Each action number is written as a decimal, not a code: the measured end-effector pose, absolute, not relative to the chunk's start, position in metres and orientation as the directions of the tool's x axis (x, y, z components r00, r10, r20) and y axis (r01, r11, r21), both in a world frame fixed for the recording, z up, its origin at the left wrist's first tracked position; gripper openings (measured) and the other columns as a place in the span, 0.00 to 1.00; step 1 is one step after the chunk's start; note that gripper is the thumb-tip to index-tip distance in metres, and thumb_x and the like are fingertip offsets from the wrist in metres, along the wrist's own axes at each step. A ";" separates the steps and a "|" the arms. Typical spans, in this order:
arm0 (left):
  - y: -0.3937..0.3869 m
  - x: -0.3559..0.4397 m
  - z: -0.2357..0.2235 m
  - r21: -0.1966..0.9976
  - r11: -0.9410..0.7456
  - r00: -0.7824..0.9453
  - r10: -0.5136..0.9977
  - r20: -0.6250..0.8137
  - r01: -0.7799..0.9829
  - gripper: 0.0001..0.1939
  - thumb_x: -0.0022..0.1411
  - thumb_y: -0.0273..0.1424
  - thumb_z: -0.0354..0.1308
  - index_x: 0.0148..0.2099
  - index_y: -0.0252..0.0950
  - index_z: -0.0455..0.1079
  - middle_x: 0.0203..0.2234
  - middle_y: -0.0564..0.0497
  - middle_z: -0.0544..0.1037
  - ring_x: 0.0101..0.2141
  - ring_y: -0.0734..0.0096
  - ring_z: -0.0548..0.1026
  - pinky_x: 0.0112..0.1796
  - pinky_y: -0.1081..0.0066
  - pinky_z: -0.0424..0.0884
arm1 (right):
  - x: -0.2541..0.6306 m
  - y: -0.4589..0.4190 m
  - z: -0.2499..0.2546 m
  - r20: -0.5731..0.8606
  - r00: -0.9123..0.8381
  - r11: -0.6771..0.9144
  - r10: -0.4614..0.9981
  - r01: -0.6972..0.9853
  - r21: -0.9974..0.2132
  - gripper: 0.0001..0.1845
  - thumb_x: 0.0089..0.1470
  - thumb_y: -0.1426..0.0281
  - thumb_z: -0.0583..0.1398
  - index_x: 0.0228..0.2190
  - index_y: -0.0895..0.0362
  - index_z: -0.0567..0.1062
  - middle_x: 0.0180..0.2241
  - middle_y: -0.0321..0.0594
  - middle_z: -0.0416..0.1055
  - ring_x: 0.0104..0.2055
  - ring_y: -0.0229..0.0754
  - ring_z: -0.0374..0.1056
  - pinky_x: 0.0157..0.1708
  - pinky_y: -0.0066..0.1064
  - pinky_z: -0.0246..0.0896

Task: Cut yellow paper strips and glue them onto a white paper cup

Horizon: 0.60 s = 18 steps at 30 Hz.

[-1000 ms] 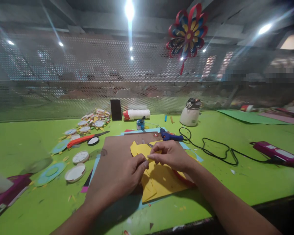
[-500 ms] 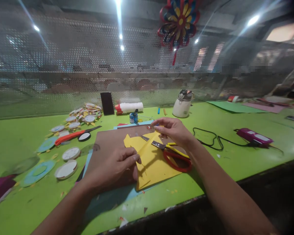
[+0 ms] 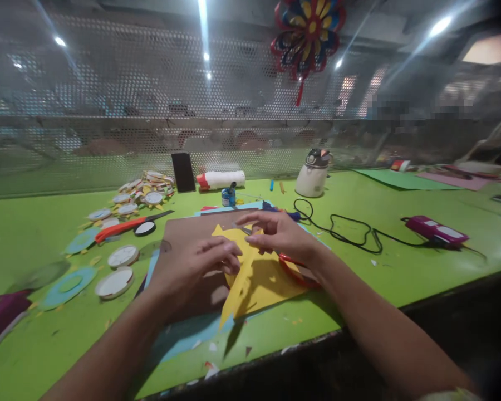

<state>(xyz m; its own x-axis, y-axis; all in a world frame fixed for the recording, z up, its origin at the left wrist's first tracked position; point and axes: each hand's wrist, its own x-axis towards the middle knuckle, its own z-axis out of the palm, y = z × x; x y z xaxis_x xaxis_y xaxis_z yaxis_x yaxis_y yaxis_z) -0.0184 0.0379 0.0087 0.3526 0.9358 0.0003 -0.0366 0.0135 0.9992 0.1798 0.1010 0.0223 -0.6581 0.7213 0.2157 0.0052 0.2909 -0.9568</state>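
Note:
My right hand pinches the upper end of a narrow yellow paper strip, which slants down toward me with its pointed lower end loose. Loosely curled, my left hand is beside the strip's left edge, fingertips close to it; no grip on it shows. Beneath both hands lies a larger yellow paper sheet with a cut, uneven far edge. Scissors rest on that sheet, their red handle loop partly covered by my right hand and forearm. A brown board is under the sheet, over light blue paper.
On the left are white discs, a light blue ring, an orange-handled cutter and black tape. Behind stand a blue bottle and a white jug. A black cord runs right to a purple device.
My left hand has released the strip's lower end, which now hangs toward the table's front edge. My right hand has moved slightly left and down, uncovering a dark blue tool behind it.

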 end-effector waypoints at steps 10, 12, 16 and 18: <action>0.030 -0.005 0.002 0.899 0.341 0.396 0.892 -0.218 -0.275 0.08 0.54 0.31 0.61 0.29 0.34 0.65 0.21 0.51 0.72 0.23 0.74 0.69 0.27 0.71 0.63 | 0.174 0.105 0.010 0.276 -0.582 0.265 0.765 -0.107 -0.958 0.12 0.58 0.72 0.55 0.43 0.59 0.73 0.20 0.31 0.66 0.21 0.31 0.58 0.23 0.25 0.54; 0.029 -0.007 0.004 0.895 0.350 0.400 0.889 -0.224 -0.277 0.08 0.55 0.31 0.61 0.30 0.34 0.65 0.21 0.51 0.72 0.24 0.73 0.70 0.27 0.71 0.64 | 0.178 0.108 0.010 0.283 -0.567 0.255 0.774 -0.130 -0.958 0.12 0.57 0.72 0.56 0.43 0.59 0.73 0.23 0.33 0.67 0.23 0.31 0.59 0.25 0.26 0.56; 0.028 -0.009 0.005 0.888 0.352 0.431 0.879 -0.205 -0.295 0.06 0.59 0.31 0.57 0.32 0.33 0.68 0.22 0.49 0.73 0.23 0.76 0.69 0.28 0.74 0.63 | 0.181 0.101 0.015 0.250 -0.675 0.198 0.694 -0.156 -0.968 0.15 0.54 0.74 0.58 0.45 0.56 0.73 0.34 0.39 0.69 0.32 0.35 0.65 0.33 0.29 0.61; 0.027 -0.009 0.005 0.898 0.322 0.469 0.869 -0.155 -0.300 0.06 0.60 0.29 0.55 0.32 0.31 0.70 0.22 0.48 0.74 0.23 0.78 0.69 0.28 0.76 0.63 | 0.181 0.096 0.018 0.212 -0.759 0.162 0.616 -0.141 -0.977 0.17 0.52 0.75 0.60 0.46 0.56 0.73 0.37 0.40 0.69 0.35 0.36 0.65 0.34 0.30 0.61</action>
